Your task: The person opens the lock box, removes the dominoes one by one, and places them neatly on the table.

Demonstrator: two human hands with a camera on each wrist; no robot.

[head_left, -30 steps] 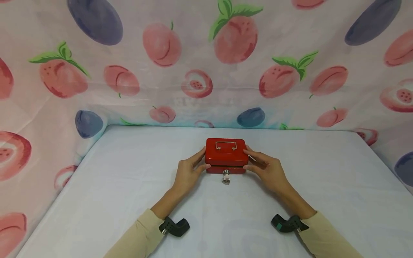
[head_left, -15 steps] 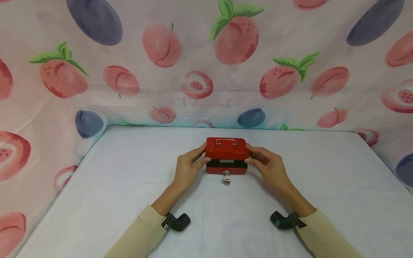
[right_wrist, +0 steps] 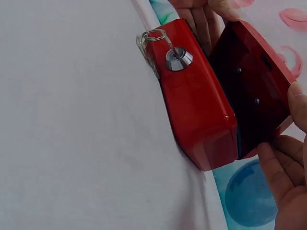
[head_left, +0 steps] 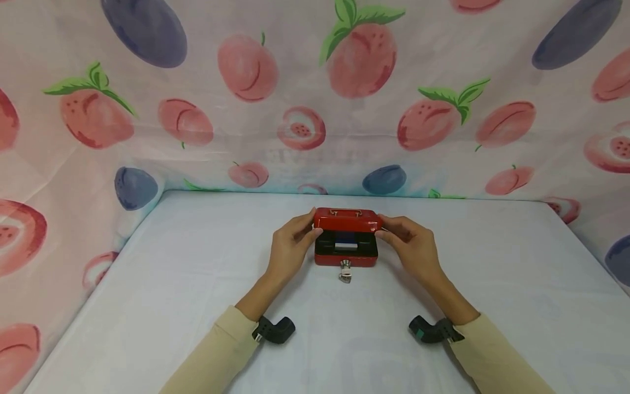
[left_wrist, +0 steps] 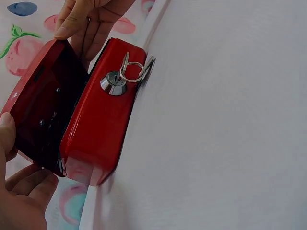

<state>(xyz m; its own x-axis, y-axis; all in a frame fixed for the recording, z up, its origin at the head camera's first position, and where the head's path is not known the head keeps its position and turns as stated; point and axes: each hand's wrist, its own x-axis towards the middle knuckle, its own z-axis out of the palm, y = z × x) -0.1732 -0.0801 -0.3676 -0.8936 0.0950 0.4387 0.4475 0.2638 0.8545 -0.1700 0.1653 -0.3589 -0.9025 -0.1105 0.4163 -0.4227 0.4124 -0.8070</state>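
A red metal cash box point(head_left: 325, 261) sits near the far side of the table, its hinged lid point(head_left: 346, 223) raised and tilted back. On the left, my left hand point(head_left: 289, 254) grips the lid's side edge, thumb at the front corner. Opposite it, my right hand point(head_left: 415, 253) holds the lid's right edge the same way. A key stands in the round silver lock point(left_wrist: 113, 85), with a key ring point(right_wrist: 156, 34) hanging from it. Inside the box a black interior shows, with a blue and white patch point(head_left: 346, 245) in its middle that is too small to identify.
White cloth point(head_left: 206, 235) covers the table around the box. Behind it rises a fruit-print curtain point(head_left: 197, 158), which also runs down both sides. Each wrist carries a black camera mount, one on the left point(head_left: 275, 330) and one on the right point(head_left: 433, 330).
The lid, nearly closed a second ago, has swung up and back with both hands holding its sides. The black interior has come into sight. The box base has stayed in place.
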